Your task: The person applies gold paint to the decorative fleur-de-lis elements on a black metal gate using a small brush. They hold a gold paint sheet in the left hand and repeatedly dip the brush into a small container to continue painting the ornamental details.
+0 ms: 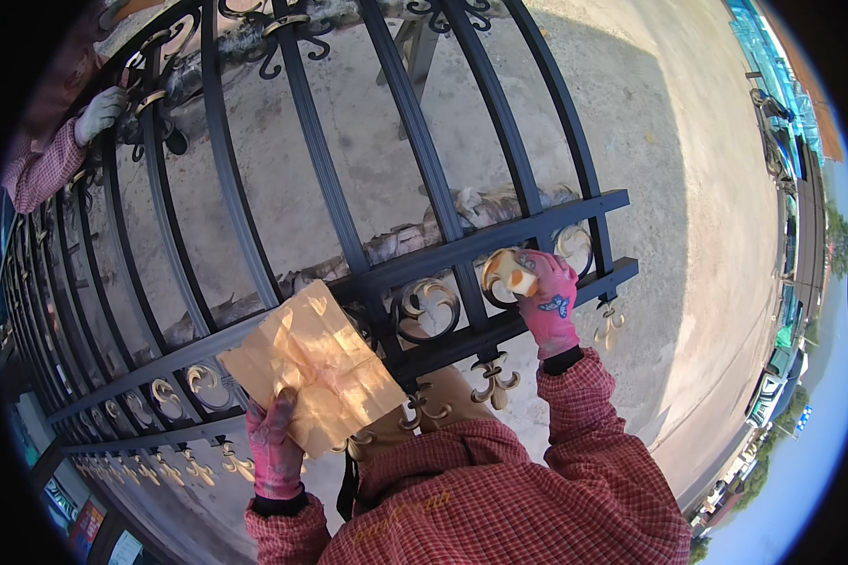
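Note:
My left hand (275, 444), in a pink glove, grips the lower left edge of a creased brown paper sheet (334, 363), its thumb lying on top. A pink glove also covers my right hand (550, 299). Its fingers close round a pale sponge (513, 273) with orange-gold stains, held against a round scroll ornament between the two lower rails of a black metal fence panel (415, 247). The sponge hides much of that scroll. Just left is another scroll (427, 309) with gold on its curves. Gold-touched fleur-de-lis tips (494, 380) stick out from the near rail.
At the upper left, another person's grey-gloved hand (101, 115) is at the panel's bars. A rough log (396, 243) lies beneath the panel, above concrete ground (622, 122). Parked vehicles (771, 388) stand far off at the right.

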Demonstrator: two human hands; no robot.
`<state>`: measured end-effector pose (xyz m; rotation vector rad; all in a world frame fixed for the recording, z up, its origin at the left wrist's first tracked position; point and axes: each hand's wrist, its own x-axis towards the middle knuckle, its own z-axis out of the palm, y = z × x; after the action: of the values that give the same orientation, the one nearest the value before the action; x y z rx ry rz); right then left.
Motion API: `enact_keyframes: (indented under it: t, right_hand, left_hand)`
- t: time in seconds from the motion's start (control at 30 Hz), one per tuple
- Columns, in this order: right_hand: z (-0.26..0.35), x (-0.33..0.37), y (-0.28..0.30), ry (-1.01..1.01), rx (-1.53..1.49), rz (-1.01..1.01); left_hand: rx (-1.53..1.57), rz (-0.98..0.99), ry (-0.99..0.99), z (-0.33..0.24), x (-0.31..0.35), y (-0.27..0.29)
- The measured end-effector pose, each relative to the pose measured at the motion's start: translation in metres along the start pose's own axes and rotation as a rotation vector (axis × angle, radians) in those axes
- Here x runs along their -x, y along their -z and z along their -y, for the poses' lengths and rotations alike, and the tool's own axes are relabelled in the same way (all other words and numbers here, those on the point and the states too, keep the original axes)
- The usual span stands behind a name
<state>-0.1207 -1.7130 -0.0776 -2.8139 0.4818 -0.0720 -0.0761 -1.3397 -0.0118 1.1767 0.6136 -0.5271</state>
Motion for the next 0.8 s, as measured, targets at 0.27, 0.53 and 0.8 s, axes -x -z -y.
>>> enact_keyframes:
  t: [0.27, 0.53, 0.8]
  right_hand:
    - [-0.011, 0.017, 0.050, -0.282, -0.524, -0.333]
    - [0.021, 0.048, 0.080, -0.286, -0.672, -0.323]
    - [0.178, 0.078, 0.073, -0.188, -0.891, 0.004]
  left_hand:
    - [0.006, -0.025, -0.025, 0.006, 0.018, 0.005]
    - [0.021, 0.062, -0.035, 0.005, 0.023, 0.015]
    - [0.013, 0.284, -0.049, 0.011, 0.011, 0.058]
